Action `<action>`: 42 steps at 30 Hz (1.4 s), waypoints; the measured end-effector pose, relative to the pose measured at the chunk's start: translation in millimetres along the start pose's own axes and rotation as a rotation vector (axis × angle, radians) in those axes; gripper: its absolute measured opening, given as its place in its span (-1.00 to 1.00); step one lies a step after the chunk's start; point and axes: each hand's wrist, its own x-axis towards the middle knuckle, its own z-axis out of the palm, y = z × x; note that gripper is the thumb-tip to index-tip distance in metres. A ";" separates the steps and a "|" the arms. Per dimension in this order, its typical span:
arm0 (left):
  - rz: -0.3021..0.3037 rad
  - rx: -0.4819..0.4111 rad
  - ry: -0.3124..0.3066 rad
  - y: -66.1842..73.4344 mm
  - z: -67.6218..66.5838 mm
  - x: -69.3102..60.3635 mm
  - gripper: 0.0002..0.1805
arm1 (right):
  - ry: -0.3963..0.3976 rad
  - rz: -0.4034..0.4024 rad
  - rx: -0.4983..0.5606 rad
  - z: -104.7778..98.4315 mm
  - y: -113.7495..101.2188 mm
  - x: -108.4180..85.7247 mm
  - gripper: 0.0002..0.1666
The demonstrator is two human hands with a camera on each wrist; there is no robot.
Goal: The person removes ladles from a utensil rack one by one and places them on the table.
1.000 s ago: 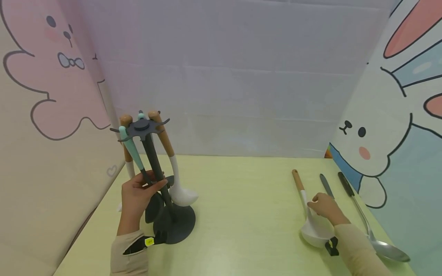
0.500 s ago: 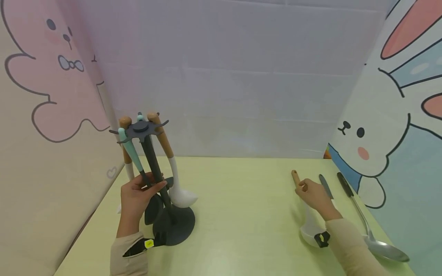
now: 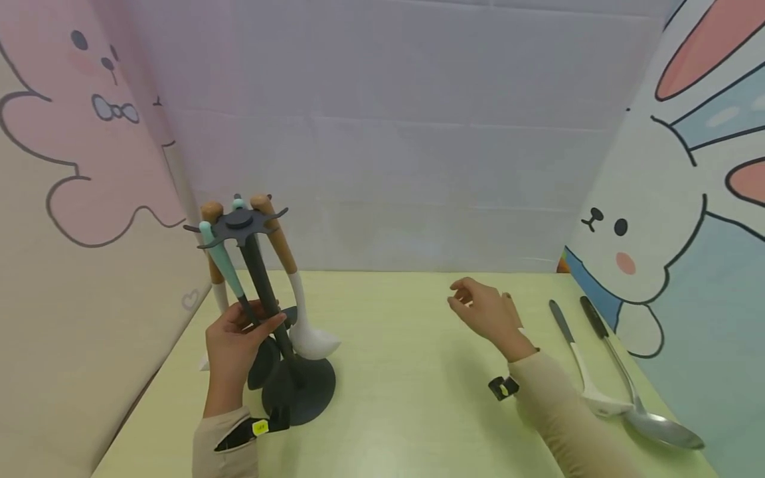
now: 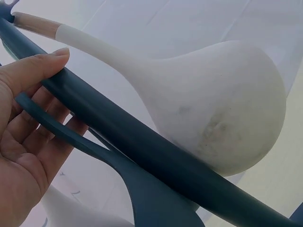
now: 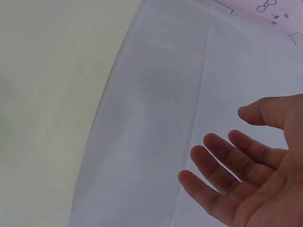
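In the head view, my left hand (image 3: 233, 342) grips the post (image 3: 258, 279) of a dark utensil stand. The left wrist view shows the thumb over the post (image 4: 113, 123) and fingers behind it. From the hooked top hang a white ladle (image 3: 312, 340) with a wooden handle, a teal-handled dark utensil (image 3: 221, 259) and others partly hidden. My right hand (image 3: 487, 312) is above the table, its fingers loosely bent and holding nothing. Behind it shows the wooden handle (image 3: 509, 307) of another utensil; the arm covers the rest.
Right of the right arm lie a white ladle (image 3: 586, 372) with a grey handle and a steel ladle (image 3: 663, 428) with a black handle. The stand's round base (image 3: 313, 392) rests on the pale table (image 3: 394, 372). A white sheet (image 3: 388, 166) closes off the back.
My right hand has moved left and away from me, from over the white ladle, past its wooden handle, and is lifted from it. The left hand keeps its grip on the post.
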 end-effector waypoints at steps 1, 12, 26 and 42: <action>-0.005 0.000 0.005 0.0 0.3 -0.5 -0.69 | -0.002 -0.017 0.008 3.8 -6.4 3.0 -0.70; -0.026 -0.002 0.039 0.0 1.6 -2.1 -0.71 | -0.033 -0.141 0.170 43.8 -63.5 24.1 -0.74; -0.015 0.028 0.037 0.9 2.4 -1.4 -0.73 | -0.121 -0.323 0.316 84.4 -113.0 33.0 -0.70; -0.027 0.015 0.038 -4.7 1.5 -3.1 -0.71 | -0.238 -0.389 0.405 118.1 -148.4 35.1 -0.55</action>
